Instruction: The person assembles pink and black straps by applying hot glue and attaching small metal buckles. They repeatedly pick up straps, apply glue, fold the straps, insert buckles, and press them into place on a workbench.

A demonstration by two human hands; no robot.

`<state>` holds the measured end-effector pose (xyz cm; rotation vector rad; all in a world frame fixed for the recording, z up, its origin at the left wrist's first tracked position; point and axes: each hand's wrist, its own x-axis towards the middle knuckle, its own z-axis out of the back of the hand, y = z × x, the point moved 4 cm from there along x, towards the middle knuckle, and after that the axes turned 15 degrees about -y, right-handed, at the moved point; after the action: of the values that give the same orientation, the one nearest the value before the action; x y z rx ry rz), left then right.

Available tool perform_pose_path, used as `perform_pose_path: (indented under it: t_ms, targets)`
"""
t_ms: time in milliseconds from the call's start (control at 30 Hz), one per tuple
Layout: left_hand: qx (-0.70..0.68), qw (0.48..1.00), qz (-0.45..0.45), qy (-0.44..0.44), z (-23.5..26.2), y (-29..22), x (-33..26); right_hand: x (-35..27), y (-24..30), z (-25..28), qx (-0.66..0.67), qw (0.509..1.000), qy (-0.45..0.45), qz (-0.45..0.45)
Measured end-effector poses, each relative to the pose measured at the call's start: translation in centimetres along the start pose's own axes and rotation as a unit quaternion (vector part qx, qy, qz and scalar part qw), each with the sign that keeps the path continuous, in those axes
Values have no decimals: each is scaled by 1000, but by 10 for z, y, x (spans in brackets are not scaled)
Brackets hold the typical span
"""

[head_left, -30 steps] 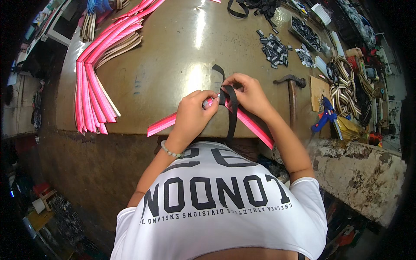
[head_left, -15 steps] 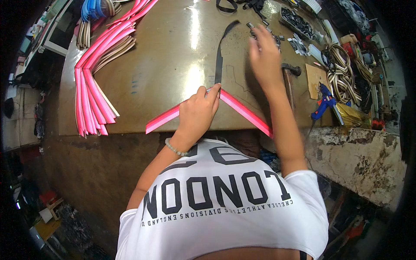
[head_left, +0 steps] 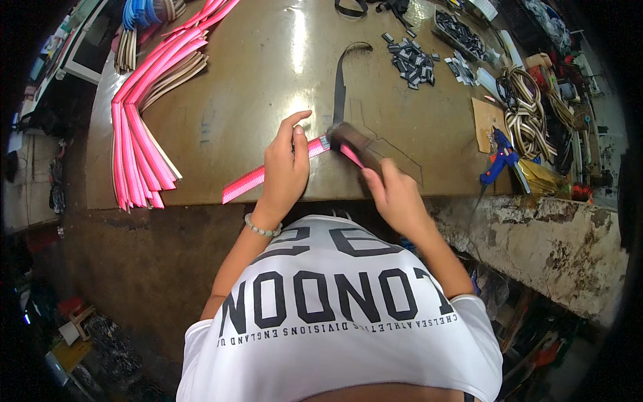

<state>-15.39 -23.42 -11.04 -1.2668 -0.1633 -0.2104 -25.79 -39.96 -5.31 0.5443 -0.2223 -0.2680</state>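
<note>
My right hand [head_left: 400, 199] is closed round the handle of a hammer [head_left: 352, 137], whose blurred head is at the peak of a bent pink strip [head_left: 244, 185]. A small silvery clip [head_left: 325, 142] sits there, where a black strap [head_left: 339, 94] meets the strip and runs off to the far side. The strip's right arm is mostly hidden under the hammer and my right hand. My left hand [head_left: 287, 162] lies across the strip's left arm, index finger and thumb apart just left of the clip. Its other fingers are largely hidden.
Pink bent strips [head_left: 134, 154] lie stacked on the table's left. Small dark metal clips [head_left: 412, 63] are heaped at the far right, near a tray [head_left: 459, 33] of similar pieces. Coiled piping [head_left: 532, 117] and a blue glue gun [head_left: 497, 157] lie at the right edge.
My right hand has come back from the clip heap, picked up the hammer from the table and brought it to the strip's peak. My left fingers have let go of the peak and shifted left.
</note>
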Motion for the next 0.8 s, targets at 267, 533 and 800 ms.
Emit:
perform_pose_path:
  t_ms: [267,533,800]
  targets:
    - [-13,1000,-18,-4,6,-8,1,-12,-11,-9,35,996,44,-67]
    - [204,948,-215,118,18,-15,1,-12,-88,35,37,954,-248,-166]
    - [82,922,-208,316,-23,-28,45,4,-137,37,-118,914,-317,-223]
